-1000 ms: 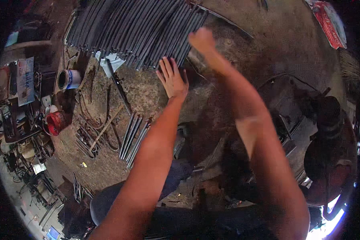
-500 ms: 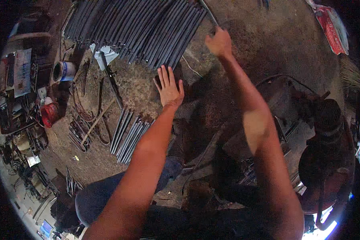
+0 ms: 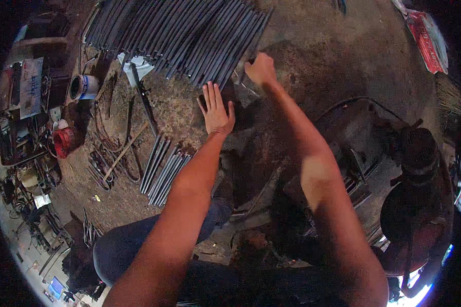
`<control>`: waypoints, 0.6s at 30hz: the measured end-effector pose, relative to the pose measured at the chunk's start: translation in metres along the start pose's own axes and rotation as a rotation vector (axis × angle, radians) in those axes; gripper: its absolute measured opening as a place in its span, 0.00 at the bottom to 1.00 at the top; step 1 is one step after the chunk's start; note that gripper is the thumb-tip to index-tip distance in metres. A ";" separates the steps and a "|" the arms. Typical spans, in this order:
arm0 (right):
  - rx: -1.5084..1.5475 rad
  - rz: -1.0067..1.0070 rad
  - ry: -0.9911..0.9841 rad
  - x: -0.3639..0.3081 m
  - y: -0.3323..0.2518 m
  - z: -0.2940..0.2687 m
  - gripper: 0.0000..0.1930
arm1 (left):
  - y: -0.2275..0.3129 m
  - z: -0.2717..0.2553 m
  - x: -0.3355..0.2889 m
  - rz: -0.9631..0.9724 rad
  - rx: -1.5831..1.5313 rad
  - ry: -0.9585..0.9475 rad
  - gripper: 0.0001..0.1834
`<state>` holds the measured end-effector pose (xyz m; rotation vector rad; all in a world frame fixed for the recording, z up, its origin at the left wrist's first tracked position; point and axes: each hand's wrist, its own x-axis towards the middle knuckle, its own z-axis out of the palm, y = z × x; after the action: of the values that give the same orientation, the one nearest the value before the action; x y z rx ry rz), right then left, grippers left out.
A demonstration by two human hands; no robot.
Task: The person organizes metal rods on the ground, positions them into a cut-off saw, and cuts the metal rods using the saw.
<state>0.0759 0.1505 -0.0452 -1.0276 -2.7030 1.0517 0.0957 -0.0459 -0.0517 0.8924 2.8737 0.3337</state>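
Note:
A wide row of long dark metal rods point(image 3: 174, 36) lies side by side on the floor at the far left and centre. My left hand point(image 3: 218, 115) is laid flat with fingers spread, its fingertips at the near ends of the rods. At the row's right edge, my right hand point(image 3: 262, 70) is closed at the near end of a slightly blurred metal rod point(image 3: 263, 31), which slants along the others. Where the fingers meet this rod is partly hidden. A smaller group of short metal rods point(image 3: 170, 174) lies left of my left forearm.
A dark bar point(image 3: 143, 100) and bent strips point(image 3: 112, 148) lie left of my left hand. Beyond them are an open can point(image 3: 83, 87) and a red container point(image 3: 63, 142). Dark machinery point(image 3: 417, 158) stands at the right. A red and white sack point(image 3: 426, 43) lies far right.
My right hand has moved nearer and to the left, bringing the rod alongside the row's right edge. My left hand stays almost where it was, at the rod ends.

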 end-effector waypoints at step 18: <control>0.143 0.197 0.004 0.004 -0.021 0.013 0.17 | -0.048 0.002 -0.029 -0.372 0.130 0.124 0.32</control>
<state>0.0571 0.1341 -0.0429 -1.2874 -2.5200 1.2505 0.0935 -0.1005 -0.0642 0.3451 3.1201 0.1704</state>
